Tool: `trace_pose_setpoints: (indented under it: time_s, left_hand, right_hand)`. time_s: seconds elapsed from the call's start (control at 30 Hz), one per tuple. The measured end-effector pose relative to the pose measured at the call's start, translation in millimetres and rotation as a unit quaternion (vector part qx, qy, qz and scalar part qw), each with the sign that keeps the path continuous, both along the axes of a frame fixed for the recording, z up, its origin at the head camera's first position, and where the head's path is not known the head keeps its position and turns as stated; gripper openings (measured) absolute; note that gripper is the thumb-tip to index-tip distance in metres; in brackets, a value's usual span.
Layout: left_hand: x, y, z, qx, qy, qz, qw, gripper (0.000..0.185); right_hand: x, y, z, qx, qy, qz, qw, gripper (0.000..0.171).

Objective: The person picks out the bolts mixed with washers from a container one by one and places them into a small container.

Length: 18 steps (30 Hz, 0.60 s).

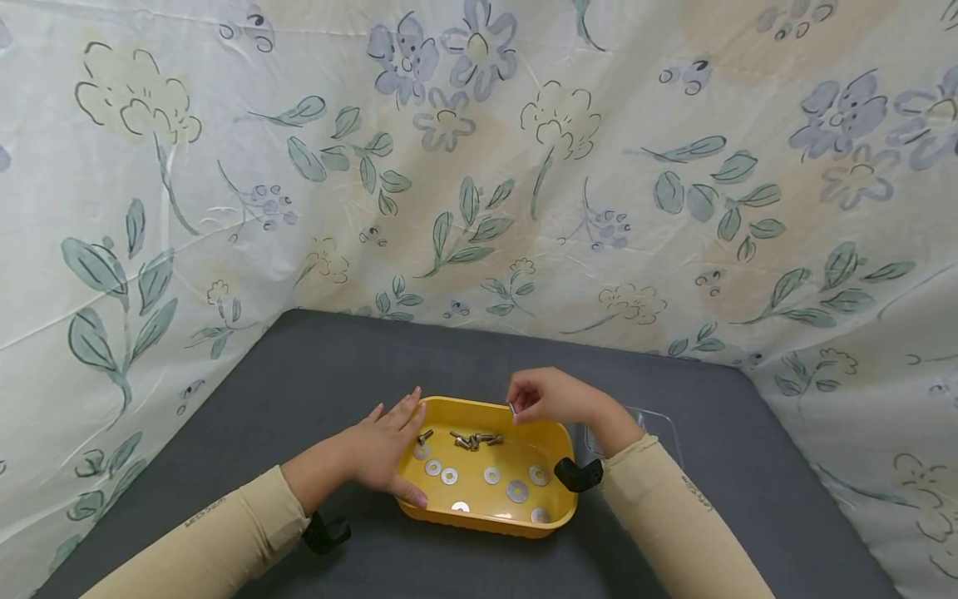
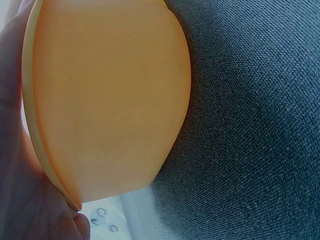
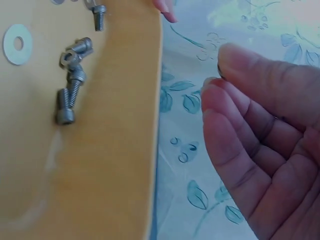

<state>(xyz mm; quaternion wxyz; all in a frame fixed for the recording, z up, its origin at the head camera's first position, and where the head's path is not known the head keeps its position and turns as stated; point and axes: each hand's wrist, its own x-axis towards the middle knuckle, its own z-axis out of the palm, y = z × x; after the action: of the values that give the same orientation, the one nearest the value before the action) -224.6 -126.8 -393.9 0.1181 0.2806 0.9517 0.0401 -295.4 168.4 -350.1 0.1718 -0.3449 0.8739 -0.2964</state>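
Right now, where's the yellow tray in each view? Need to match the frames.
Head: yellow tray sits low centre on the grey table, the left hand resting on its left edge.
Left wrist: its orange-looking outer wall fills the upper left, the grey table at right.
Right wrist: its inside fills the left half, bolts lying in it.
Shared landmark: the tray's rim.

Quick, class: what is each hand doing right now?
Left hand: open, fingers straight against the side of the yellow tray.
Right hand: pinching a small metal piece over the tray's far rim.
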Motion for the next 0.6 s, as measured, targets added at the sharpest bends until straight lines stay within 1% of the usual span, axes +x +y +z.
trace_pose_setpoints:
  time_s: [0.13,0.27,0.6]
  left_hand:
    - [0.9,0,1.6,0.002,-0.001,-0.001,1.0000,0.127]
    - [1.2,0,2.7,0.003,-0.003,0.000,1.0000,0.126]
    - [-0.5,0,1.9,0.002,-0.004,0.001,1.0000,0.127]
  right_hand:
    - [0.2,8,5.4,-0.014,0.000,-0.019,1.000,0.011]
    - [0.8,18,12.2,-0.014,0.011,-0.036,0.999,0.012]
    - [1.4,42,26.7,-0.029,0.019,-0.060,0.998,0.018]
